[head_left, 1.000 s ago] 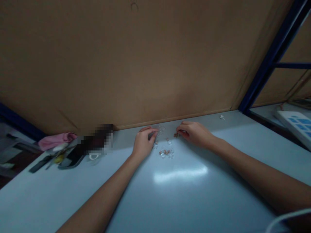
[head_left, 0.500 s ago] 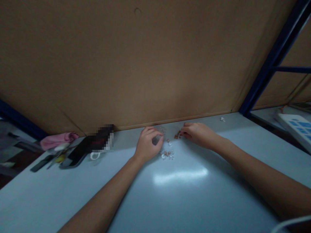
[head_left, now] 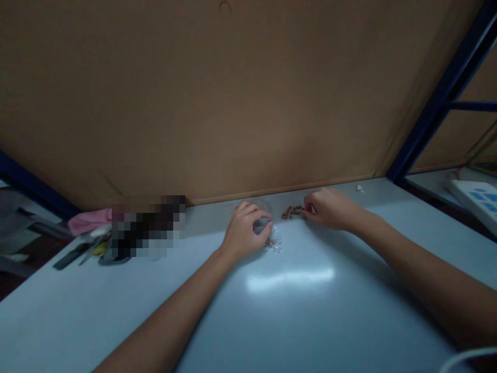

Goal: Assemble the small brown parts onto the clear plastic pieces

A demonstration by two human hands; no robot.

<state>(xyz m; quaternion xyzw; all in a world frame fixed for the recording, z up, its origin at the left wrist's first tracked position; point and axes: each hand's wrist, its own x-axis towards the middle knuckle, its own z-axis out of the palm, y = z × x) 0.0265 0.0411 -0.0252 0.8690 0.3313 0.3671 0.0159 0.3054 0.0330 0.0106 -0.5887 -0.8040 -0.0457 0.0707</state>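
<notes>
Brown board [head_left: 233, 103] stands behind a pale table [head_left: 287, 321]. On it, the left hand [head_left: 244, 233] curves beside small clear pieces [head_left: 276, 244], its thumb and fingers parted. The right hand [head_left: 330, 208] has its fingers narrow beside tiny brown beads [head_left: 287, 213]; whether they hold one cannot be told.

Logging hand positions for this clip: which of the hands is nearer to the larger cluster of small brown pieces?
Right. The right hand is at the right end of the brown cluster; the left hand is to its left, across a gap.
</notes>
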